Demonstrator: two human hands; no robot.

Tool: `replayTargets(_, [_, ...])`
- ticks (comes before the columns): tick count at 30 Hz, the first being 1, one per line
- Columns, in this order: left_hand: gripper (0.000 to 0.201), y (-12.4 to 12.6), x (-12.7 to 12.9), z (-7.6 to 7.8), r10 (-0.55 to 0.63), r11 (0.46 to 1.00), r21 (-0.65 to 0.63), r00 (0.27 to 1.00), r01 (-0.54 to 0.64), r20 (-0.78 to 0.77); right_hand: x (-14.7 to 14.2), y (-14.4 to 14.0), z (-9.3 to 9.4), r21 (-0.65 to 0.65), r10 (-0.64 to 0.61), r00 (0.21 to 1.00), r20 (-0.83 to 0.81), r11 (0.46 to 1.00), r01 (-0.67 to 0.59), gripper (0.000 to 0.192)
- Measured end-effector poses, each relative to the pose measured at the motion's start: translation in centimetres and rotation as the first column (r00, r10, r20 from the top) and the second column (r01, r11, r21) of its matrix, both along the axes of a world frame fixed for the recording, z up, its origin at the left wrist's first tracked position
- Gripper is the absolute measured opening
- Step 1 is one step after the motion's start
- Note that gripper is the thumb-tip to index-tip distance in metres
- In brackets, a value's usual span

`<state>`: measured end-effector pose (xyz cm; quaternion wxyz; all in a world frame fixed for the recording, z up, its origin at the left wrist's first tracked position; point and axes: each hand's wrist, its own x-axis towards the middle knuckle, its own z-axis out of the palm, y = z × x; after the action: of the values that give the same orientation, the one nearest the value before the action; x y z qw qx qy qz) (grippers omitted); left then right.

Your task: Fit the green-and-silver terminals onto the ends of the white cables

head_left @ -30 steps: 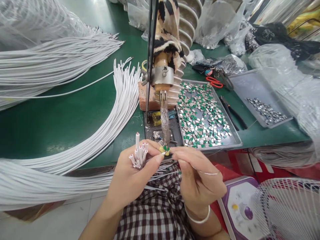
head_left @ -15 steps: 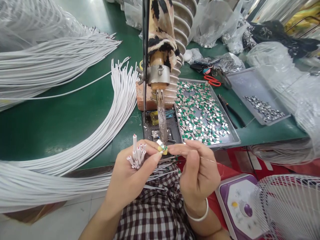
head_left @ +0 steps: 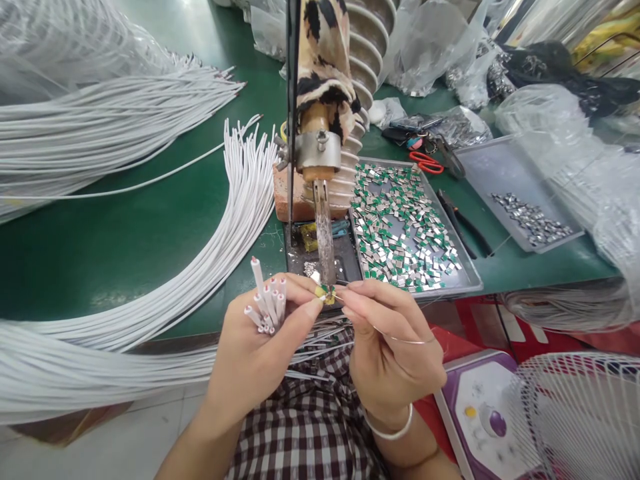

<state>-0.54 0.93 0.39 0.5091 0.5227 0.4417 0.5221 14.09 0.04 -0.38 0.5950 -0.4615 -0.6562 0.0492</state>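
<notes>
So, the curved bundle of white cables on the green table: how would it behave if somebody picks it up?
The bundle would probably flex rather than fold, since it lies in a smooth curve. Its cables may spread apart, as their ends fan out.

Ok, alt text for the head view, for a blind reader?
A person's left hand grips a bunch of white cables and the right hand holds a thin wire, both near the tip of a soldering iron. Beyond, a tray holds small green-and-silver parts; more white cables lie at left on a green table.
</notes>
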Motion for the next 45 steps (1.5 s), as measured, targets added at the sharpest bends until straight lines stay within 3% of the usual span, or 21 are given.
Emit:
replayTargets(7, [0.021, -0.2, -0.3, -0.1, -0.091, 0.996, -0.002, 0.995, 0.091, 0.029, 0.4, -0.6, -0.1, -0.054, 0.049, 0.998, -0.05, 0.997, -0.052, 0.029])
replayTargets(12, [0.021, -0.2, 0.0, -0.2, -0.084, 0.996, 0.021, 0.996, 0.084, -0.025, 0.6, -0.7, -0.5, -0.059, 0.13, 0.985, -0.115, 0.989, -0.138, 0.037])
replayTargets(16, [0.021, -0.3, 0.2, -0.1, -0.073, 0.996, 0.049, 0.995, 0.076, -0.068, 0.4, -0.5, -0.4, -0.187, 0.121, 0.982, -0.143, 0.971, -0.147, 0.037])
replayTargets(20, [0.018, -1.0, -0.3, -0.6, -0.167, 0.985, 0.011, 0.975, 0.17, -0.144, 0.5, -1.0, -0.3, -0.225, 0.154, 0.94, -0.306, 0.947, -0.229, 0.03])
replayTargets(23, [0.025, -1.7, -1.0, -1.6, -0.131, 0.991, -0.031, 0.986, 0.129, -0.106, 1.1, -1.7, -0.2, -0.2, 0.185, 0.893, -0.41, 0.937, -0.286, 0.028])
replayTargets(25, [0.027, -2.0, -1.2, -2.0, -0.104, 0.994, -0.038, 0.992, 0.102, -0.074, 1.5, -2.1, 0.0, -0.2, 0.198, 0.899, -0.39, 0.935, -0.293, 0.026])
replayTargets(29, [0.024, -2.2, -0.8, -1.7, -0.367, 0.93, -0.07, 0.924, 0.361, -0.112, 1.8, -2.3, 0.9, -0.291, 0.33, 0.928, -0.173, 0.883, -0.368, 0.027])
replayTargets(31, [0.024, -2.1, -0.5, -1.3, -0.421, 0.907, -0.072, 0.896, 0.415, -0.14, 1.7, -2.1, 1.1, -0.316, 0.377, 0.921, -0.097, 0.866, -0.387, 0.025])
replayTargets(35, [0.014, -2.2, -0.4, -1.1, -0.23, 0.971, 0.027, 0.958, 0.238, -0.17, 1.4, -1.8, 1.1, -0.285, 0.325, 0.937, -0.128, 0.893, -0.348, 0.013])
replayTargets(38, [0.016, -2.3, -0.4, -1.2, -0.151, 0.98, 0.097, 0.969, 0.172, -0.196, 1.2, -1.8, 1.0, -0.287, 0.296, 0.931, -0.213, 0.892, -0.349, 0.012])
replayTargets(45, [0.016, -2.3, 0.0, -1.6, -0.039, 0.982, 0.177, 0.984, 0.07, -0.173, 1.2, -1.9, 1.3, -0.401, 0.275, 0.899, -0.34, 0.823, -0.403, 0.031])
